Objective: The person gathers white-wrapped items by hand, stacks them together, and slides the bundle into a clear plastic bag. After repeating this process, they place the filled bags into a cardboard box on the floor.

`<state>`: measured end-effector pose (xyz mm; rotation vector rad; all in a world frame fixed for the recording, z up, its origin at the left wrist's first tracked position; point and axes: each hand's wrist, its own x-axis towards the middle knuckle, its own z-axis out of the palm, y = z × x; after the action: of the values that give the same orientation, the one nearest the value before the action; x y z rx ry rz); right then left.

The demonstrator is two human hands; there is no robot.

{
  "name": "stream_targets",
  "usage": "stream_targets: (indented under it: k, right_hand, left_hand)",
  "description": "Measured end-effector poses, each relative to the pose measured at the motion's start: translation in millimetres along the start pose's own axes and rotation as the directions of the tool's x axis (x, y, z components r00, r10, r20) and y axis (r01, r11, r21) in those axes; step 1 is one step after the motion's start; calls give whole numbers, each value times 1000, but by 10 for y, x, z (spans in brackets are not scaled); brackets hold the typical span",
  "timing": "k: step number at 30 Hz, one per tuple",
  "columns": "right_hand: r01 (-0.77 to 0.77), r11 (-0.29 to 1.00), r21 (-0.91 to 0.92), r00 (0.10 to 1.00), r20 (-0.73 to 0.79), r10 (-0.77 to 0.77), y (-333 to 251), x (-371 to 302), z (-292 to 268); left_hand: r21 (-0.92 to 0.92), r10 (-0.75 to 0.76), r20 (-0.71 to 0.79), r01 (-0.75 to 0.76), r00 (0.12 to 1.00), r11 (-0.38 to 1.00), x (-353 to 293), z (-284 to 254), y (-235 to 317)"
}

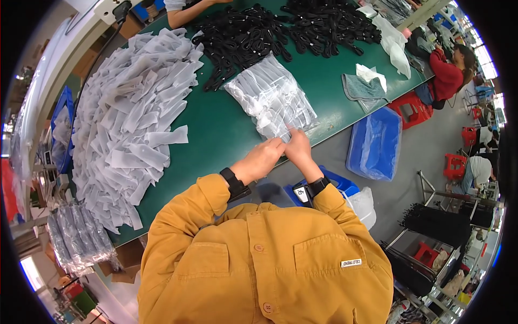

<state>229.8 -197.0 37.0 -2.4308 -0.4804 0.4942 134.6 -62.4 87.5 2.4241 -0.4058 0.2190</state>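
A clear plastic bag lies on the green table, packed with several pale, flat sleeves laid side by side. At its near end, my left hand and my right hand are close together, almost touching. Fingers of both are closed on the bag's near edge, where the plastic is gathered and shiny. The fingertips are partly hidden, so the exact fold between them cannot be made out. Left of the bag spreads a large heap of translucent whitish sleeves. Behind it lies a pile of black looped cords.
A grey-green cloth sits near the table's right edge. On the floor beyond stand a blue bin and a red stool. A co-worker's arm rests at the far side. Wrapped bundles are at lower left.
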Motion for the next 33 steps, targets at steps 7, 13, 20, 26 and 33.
stream_targets:
  k: [7,13,20,26,33]
  right_hand:
    - [296,931,-213,868,-347,-355,-68,30,415]
    - [318,914,-254,833,-385,-397,91,110,567]
    - [366,899,-241,814,-386,-435,36,70,448]
    - [307,912,-272,845,-363,-392,41,134,389]
    - [144,825,-547,845,-366,-391,-1,259,580]
  left_hand:
    - [-166,-68,-127,46,990,985,-87,140,-121]
    - [-77,-279,-342,269,897,960,-4,97,-6]
    - [-215,-581,-130,550,803,807,-186,499,-375]
    - [-332,-285,-161,220,945,917,-162,532,-373]
    - [-448,-231,-71,176,970,877,-172,412,-298]
